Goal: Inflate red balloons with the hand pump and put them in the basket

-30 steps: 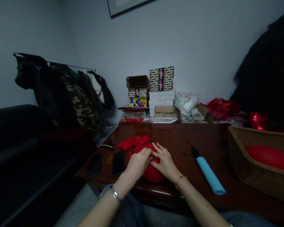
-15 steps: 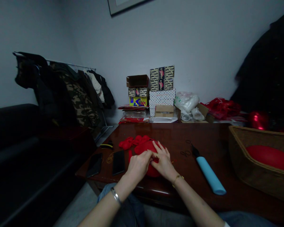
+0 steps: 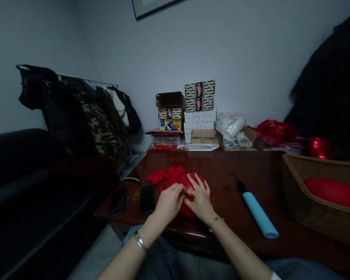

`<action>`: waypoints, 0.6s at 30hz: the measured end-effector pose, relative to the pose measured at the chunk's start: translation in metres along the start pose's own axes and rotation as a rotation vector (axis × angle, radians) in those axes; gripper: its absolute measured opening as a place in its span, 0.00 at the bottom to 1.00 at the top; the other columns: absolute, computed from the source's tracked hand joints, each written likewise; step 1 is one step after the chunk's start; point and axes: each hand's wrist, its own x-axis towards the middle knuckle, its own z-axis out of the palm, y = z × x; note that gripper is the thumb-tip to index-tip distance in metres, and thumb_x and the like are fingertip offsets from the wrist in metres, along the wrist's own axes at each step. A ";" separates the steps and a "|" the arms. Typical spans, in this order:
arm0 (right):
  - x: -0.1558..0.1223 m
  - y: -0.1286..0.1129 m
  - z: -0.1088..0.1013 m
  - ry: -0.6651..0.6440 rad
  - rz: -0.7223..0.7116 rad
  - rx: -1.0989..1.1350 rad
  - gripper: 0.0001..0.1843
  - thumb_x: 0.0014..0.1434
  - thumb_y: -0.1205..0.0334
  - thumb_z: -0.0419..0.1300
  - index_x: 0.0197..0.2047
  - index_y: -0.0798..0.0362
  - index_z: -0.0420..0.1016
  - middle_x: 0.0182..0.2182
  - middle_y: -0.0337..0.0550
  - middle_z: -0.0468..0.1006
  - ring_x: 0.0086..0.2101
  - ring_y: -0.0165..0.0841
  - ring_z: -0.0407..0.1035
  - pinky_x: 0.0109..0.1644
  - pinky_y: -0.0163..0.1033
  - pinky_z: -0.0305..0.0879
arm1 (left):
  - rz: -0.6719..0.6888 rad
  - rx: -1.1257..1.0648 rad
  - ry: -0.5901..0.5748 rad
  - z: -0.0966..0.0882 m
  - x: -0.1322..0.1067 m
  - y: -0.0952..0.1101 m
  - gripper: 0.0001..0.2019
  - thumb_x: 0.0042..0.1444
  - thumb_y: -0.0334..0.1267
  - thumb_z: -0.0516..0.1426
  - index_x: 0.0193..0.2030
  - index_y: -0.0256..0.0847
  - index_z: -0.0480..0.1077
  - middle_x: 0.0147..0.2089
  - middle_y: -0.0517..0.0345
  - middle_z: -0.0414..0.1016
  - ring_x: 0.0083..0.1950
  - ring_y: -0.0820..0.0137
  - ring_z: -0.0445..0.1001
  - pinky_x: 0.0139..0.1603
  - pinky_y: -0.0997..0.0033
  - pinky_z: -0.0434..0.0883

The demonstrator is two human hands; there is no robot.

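A rounded red balloon [image 3: 188, 211] rests on the dark wooden table, in front of me. My right hand [image 3: 202, 202] lies over its right side, gripping it with the fingers fanned out and the thumb towards the middle. With curled fingers, my left hand [image 3: 169, 202] pinches the balloon near the right thumb. The pinched part is hidden by the fingers. Just behind are bunched red pieces [image 3: 156, 176], probably limp balloons. To the left lie a black phone [image 3: 147, 200], a few thin yellow bands [image 3: 136, 194] and a second dark phone [image 3: 117, 202].
A light-blue cylinder with a black tip [image 3: 259, 216] lies on the right of the table [image 3: 221, 229], by small dark loops [image 3: 229, 189]. A wicker basket [image 3: 312, 206] holding a red balloon [image 3: 332, 192] stands far right. Stacked boxes [image 3: 200, 96] are at the back.
Both hands stay at the balloon with only slight finger movement. More of the balloon's rounded top shows between the hands.
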 end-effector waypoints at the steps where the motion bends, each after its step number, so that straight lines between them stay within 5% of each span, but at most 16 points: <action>1: 0.000 0.000 0.001 0.013 -0.007 -0.010 0.08 0.49 0.63 0.59 0.32 0.45 0.78 0.62 0.38 0.56 0.63 0.43 0.42 0.61 0.62 0.36 | -0.011 -0.017 0.013 0.001 0.000 0.002 0.07 0.55 0.27 0.51 0.36 0.41 0.66 0.36 0.57 0.71 0.38 0.71 0.71 0.39 0.73 0.67; 6: -0.004 0.001 0.002 0.067 -0.083 -0.019 0.09 0.49 0.68 0.57 0.29 0.46 0.76 0.58 0.35 0.63 0.62 0.42 0.45 0.61 0.61 0.39 | -0.002 -0.026 0.073 0.002 -0.005 0.008 0.05 0.55 0.30 0.51 0.36 0.41 0.66 0.37 0.56 0.69 0.38 0.69 0.69 0.41 0.70 0.69; 11: -0.006 0.003 0.000 0.032 -0.117 -0.002 0.10 0.50 0.69 0.55 0.27 0.45 0.76 0.57 0.30 0.65 0.63 0.41 0.43 0.60 0.61 0.40 | 0.166 0.044 0.218 -0.004 -0.005 -0.004 0.07 0.58 0.35 0.51 0.40 0.42 0.70 0.46 0.51 0.71 0.51 0.64 0.66 0.52 0.60 0.66; 18: -0.006 0.003 -0.004 0.015 -0.089 0.081 0.11 0.53 0.66 0.55 0.28 0.44 0.77 0.56 0.31 0.66 0.63 0.40 0.43 0.60 0.61 0.41 | 0.368 0.137 0.188 -0.007 0.005 -0.026 0.09 0.58 0.36 0.53 0.40 0.48 0.74 0.55 0.56 0.69 0.63 0.62 0.56 0.63 0.47 0.52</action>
